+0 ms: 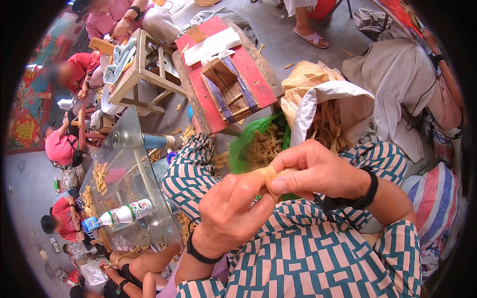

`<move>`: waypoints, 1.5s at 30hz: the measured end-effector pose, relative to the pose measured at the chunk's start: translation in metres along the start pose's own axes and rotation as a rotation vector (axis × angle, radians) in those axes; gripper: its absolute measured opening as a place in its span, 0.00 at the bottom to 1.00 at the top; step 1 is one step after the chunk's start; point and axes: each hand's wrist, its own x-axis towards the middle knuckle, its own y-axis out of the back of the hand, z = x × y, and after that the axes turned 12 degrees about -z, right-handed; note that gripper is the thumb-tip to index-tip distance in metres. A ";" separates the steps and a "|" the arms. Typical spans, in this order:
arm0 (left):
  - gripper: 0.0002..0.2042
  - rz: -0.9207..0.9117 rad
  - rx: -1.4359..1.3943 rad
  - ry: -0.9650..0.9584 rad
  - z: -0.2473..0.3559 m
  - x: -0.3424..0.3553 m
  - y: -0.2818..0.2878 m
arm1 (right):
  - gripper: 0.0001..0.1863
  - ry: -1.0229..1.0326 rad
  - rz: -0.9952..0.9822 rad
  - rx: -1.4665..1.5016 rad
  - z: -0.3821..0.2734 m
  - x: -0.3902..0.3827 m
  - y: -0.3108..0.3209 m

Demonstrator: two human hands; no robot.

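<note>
Both hands meet in front of my lap, fingers closed around a small, soft-looking, pale yellow folded strip. My left hand pinches its left end. My right hand grips the other end between thumb and fingers, and much of the strip is hidden by them. Just beyond the hands, a green plastic bag holds many tan curled pieces. To its right lies an open white woven sack with long tan strips inside.
A red-topped wooden bench carries a wooden frame and white paper. On the left, a glass table holds a white-and-green bottle, a jar and loose strips. Other people sit around. A striped bag lies right.
</note>
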 end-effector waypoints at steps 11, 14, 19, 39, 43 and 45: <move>0.10 0.219 0.073 0.263 -0.011 -0.012 -0.028 | 0.07 0.063 -0.109 0.093 0.024 0.014 0.027; 0.11 0.203 0.035 0.299 -0.020 -0.014 -0.032 | 0.05 0.022 -0.019 -0.087 0.023 0.019 0.035; 0.10 0.157 0.143 0.104 -0.005 -0.024 -0.031 | 0.08 0.044 0.039 0.029 0.037 0.023 0.038; 0.01 0.312 -1.393 0.927 -0.033 -0.032 -0.042 | 0.22 0.109 0.087 -0.380 0.030 0.014 0.041; 0.01 0.363 -1.384 0.873 -0.039 -0.036 -0.046 | 0.15 0.238 0.079 -0.852 0.041 0.010 0.050; 0.05 0.259 -1.324 0.837 -0.045 -0.043 -0.049 | 0.07 0.239 0.167 -1.017 0.044 0.009 0.052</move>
